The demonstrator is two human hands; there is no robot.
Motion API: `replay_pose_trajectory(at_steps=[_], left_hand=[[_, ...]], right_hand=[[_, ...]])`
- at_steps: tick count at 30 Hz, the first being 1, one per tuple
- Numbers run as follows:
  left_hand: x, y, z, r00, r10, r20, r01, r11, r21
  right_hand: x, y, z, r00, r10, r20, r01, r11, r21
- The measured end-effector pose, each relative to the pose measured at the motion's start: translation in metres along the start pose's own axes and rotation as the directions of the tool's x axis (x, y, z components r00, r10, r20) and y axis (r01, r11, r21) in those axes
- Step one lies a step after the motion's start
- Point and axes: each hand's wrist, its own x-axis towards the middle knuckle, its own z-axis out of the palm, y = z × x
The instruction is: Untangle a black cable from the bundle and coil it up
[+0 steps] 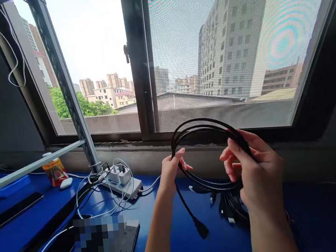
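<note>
A black cable (201,127) hangs in loose loops between my two hands, held up above the blue table. My left hand (173,169) pinches the left side of the loops between thumb and fingers. On the right side, my right hand (256,157) grips the same coil, its fingers curled round the strands. One end of the cable drops below my left hand and finishes in a black connector (200,228). Behind my right wrist lies a pile of black cables (231,207) on the table, partly hidden by the hand.
A white power strip (129,187) with plugged-in chargers and tangled white cables is left of my hands. A tablet-like device (131,234) lies at front left, partly pixelated. Farther left are an orange packet (55,172) and a metal rack post (69,84). A window stands behind the blue table (319,218).
</note>
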Motion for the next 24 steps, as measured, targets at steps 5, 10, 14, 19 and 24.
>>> replay_pose_trajectory(at_steps=[5, 10, 14, 19, 24], left_hand=[[0.006, -0.002, 0.001, 0.999, -0.030, 0.037, 0.032, 0.998, -0.057], [0.008, 0.005, -0.009, 0.989, 0.072, -0.127, -0.076, 0.997, -0.027], [0.005, 0.010, -0.014, 0.975, 0.137, -0.175, -0.127, 0.990, 0.068], [-0.008, 0.017, -0.001, 0.932, 0.294, -0.211, -0.256, 0.948, 0.189], [-0.007, 0.020, -0.003, 0.963, 0.195, -0.185, -0.195, 0.981, 0.017]], right_hand=[[0.001, 0.008, 0.007, 0.998, -0.058, -0.031, 0.057, 0.998, -0.032], [0.017, 0.027, -0.006, 1.000, 0.025, 0.009, -0.019, 0.911, -0.412], [0.023, 0.033, -0.012, 0.998, 0.015, 0.064, 0.019, 0.863, -0.505], [0.014, 0.025, 0.000, 0.961, 0.039, 0.273, 0.098, 0.876, -0.472], [0.003, 0.013, 0.002, 0.919, 0.133, 0.371, -0.017, 0.954, -0.300]])
